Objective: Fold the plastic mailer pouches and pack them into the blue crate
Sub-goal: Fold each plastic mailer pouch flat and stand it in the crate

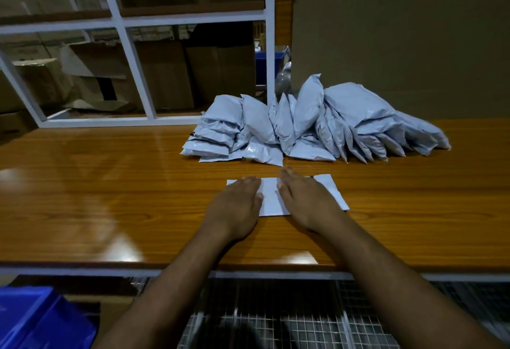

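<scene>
Your fingers (252, 183) lie straight and flat, both palms pressing one pouch (271, 196) onto the tabletop (110, 196); nothing is gripped. Left hand (238, 205) covers its left end, right hand (305, 201) its middle. Its long axis runs left-right. The pile (311, 125) sits just beyond, the blue crate (38, 318) low at your left. No writing is readable.

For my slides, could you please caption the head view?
Both hands, left and right, press a flat mailer pouch on the wooden table.
</scene>
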{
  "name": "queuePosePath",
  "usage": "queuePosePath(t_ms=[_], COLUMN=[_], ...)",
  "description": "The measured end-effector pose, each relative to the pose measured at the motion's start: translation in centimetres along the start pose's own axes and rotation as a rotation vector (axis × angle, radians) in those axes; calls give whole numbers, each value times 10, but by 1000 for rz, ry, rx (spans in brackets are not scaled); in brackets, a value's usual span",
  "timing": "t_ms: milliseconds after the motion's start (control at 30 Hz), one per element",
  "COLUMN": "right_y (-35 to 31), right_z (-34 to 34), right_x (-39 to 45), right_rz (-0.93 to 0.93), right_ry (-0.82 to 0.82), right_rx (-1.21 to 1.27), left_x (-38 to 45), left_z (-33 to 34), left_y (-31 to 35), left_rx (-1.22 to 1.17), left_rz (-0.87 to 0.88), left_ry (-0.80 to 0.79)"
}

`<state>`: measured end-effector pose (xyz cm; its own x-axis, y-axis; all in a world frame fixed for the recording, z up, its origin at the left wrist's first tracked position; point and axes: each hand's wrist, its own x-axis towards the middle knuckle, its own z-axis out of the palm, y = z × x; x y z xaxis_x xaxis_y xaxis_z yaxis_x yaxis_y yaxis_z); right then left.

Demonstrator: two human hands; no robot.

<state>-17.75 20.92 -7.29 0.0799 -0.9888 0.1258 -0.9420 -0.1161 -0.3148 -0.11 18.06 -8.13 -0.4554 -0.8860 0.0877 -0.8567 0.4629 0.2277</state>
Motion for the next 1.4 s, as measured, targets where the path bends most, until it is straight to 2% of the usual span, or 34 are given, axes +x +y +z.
queuePosePath(t_ms=[167,333,500,633,767,967,1033,1100,1167,1233,1400], right_y=[10,13,19,18,21,16,3,-14,-30,-35,-17], right_z=[2,9,8,-1,-5,4,-1,-2,1,12,13], right_x=[-2,3,-4,-6,-3,0,-1,0,1,0,1], right_rz=[5,42,51,102,136,274,187,40,-47,-81,70], right_ry=[-86,-140,-147,-155,-167,-117,-82,-51,-63,-71,-109], right_rx=[-179,-224,-94,-90,-122,-206,-301,-277,-131,-82,-52], left_x=[-2,11,7,9,6,-9,-13,-14,-14,-13,-9], left_z=[-2,-11,-9,6,5,-2,-1,-1,-1,-1,-7], left_y=[3,15,16,2,4,-9,-10,-9,-9,-13,-15], left_rx=[68,284,-35,42,-40,7,2,-17,-13,35,106], left_rz=[-24,-78,36,4,-21,-216,-154,-97,-98,-107,-145], left_ry=[-34,-41,-52,-71,-83,79,168,239,203,101,-43])
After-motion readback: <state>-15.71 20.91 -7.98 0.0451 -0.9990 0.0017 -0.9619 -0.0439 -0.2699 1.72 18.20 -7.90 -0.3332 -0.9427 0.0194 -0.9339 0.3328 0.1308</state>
